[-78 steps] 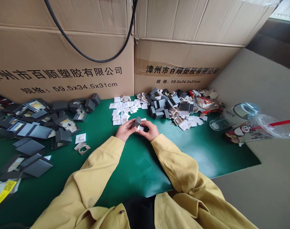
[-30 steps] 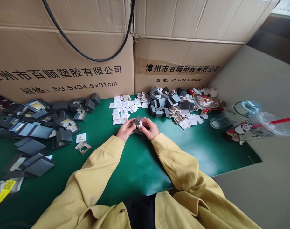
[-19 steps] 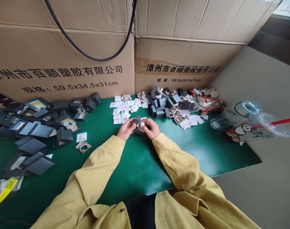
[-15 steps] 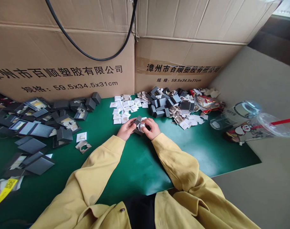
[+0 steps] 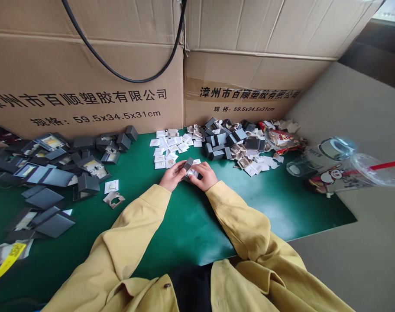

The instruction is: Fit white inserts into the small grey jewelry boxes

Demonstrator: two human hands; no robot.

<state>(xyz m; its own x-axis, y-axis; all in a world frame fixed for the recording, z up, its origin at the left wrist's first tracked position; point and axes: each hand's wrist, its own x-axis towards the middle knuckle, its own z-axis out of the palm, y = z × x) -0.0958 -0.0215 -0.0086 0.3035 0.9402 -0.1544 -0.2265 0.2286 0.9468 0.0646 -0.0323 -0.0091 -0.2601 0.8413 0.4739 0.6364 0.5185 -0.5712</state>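
Note:
Between my two hands is a small dark grey box (image 5: 189,163) with white paper or card showing in it. My left hand (image 5: 173,176) grips the box from its left side, thumb toward me. The fingers of my right hand (image 5: 204,175) are bent over the white insert (image 5: 194,172) at the box's right side; whether they pinch it is hard to see. Just beyond my hands, white cards (image 5: 169,145) lie in rows on the green table (image 5: 184,234). To the left are a single white card (image 5: 111,186) and a torn card insert (image 5: 114,199).
Dark boxes, several open, pile up at the left (image 5: 87,167). More grey boxes (image 5: 220,139) and torn card pieces (image 5: 254,167) lie at the back right, beside a red wrapper (image 5: 282,141). Plastic cups (image 5: 340,175) lie at the right edge. Large cartons (image 5: 119,65) stand behind.
My right fingers have shifted slightly left and closed further over the white insert. My left hand still holds the grey box in nearly the same place.

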